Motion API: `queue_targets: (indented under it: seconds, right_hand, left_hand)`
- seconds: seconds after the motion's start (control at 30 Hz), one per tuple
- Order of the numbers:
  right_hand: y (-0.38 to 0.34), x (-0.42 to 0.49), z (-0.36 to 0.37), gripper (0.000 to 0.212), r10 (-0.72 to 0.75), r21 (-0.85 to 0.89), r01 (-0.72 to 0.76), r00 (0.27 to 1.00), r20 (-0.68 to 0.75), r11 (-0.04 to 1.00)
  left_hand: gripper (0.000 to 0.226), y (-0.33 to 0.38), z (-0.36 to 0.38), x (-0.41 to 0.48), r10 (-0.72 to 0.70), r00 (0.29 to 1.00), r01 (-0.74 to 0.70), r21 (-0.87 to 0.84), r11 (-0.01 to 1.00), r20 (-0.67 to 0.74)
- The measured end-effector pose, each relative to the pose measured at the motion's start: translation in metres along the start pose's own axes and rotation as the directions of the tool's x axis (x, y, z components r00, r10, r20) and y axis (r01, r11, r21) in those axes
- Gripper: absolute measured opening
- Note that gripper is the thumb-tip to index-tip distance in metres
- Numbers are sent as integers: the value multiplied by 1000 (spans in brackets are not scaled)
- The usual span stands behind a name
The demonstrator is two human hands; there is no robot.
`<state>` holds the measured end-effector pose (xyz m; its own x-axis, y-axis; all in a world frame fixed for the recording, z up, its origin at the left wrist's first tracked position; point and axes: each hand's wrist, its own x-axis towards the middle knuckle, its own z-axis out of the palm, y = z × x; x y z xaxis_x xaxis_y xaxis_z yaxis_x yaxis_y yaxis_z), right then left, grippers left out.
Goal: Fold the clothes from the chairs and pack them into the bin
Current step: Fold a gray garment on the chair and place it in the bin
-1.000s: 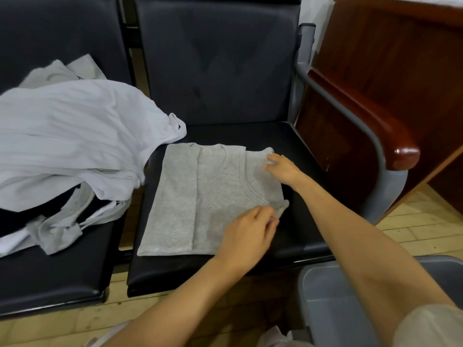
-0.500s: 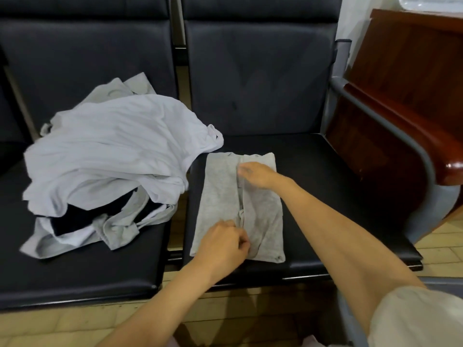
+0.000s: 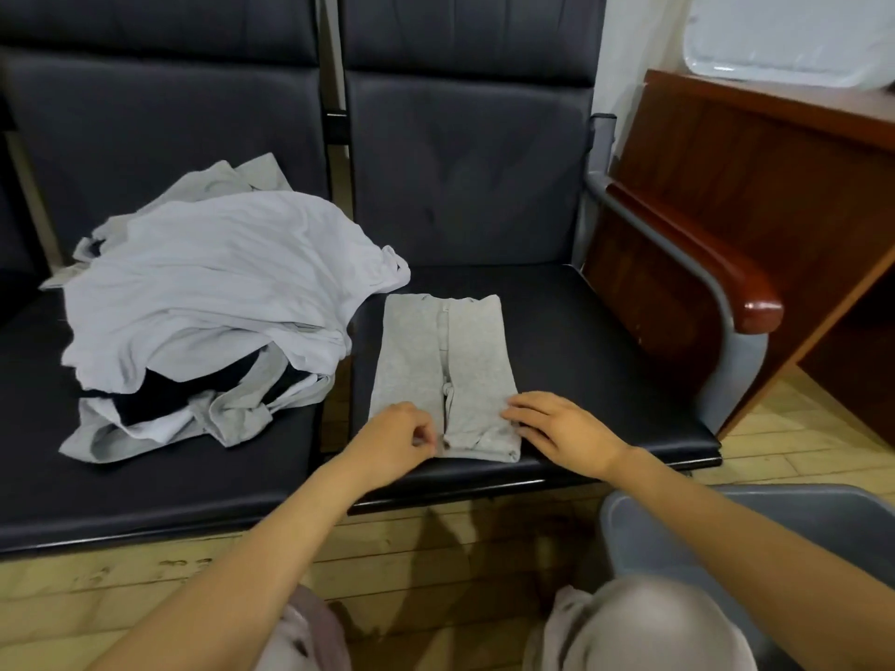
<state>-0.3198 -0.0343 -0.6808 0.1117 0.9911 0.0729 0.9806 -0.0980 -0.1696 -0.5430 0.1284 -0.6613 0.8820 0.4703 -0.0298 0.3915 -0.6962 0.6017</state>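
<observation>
Both hands are at the near end of the folded shirt on the chair: left hand pinches its hem with curled fingers, right hand rests flat on its corner.

I see a dim, soft feed. A small glare sits on the wooden armrest, faint shadows fall on the floor, lines bow near the borders, and the knees blur.

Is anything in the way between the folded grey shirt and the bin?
Nothing visible. The shirt lies on the seat, left hand and right hand at its near end; the bin stands on the floor to its right, only the right forearm above it.
</observation>
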Motion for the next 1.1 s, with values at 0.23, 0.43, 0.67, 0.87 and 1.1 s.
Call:
queue_targets:
  seconds: [0.23,0.43,0.67,0.87,1.1]
  right_hand:
    - [-28,-7,-10,38,-160,-2,160,986,53,987]
    - [-41,-1,-9,33,-27,-71,33,997,77,997]
    - [-40,-7,-56,15,131,401,-108,991,-30,910]
    - [-24,30,-104,19,192,557,-155,981,-8,816]
    - [19,106,-40,51,489,546,-501,853,181,671]
  left_hand:
    - [28,-29,-12,-12,-22,1000,23,284,959,-7]
    - [21,-35,-17,-18,32,996,-2,344,939,-81]
    - [17,-13,-38,-28,43,994,-64,-214,975,-103]
    - [20,11,-76,4,23,990,-95,-536,839,-140]
    - [55,-37,-38,94,-447,868,274,-542,795,-216]
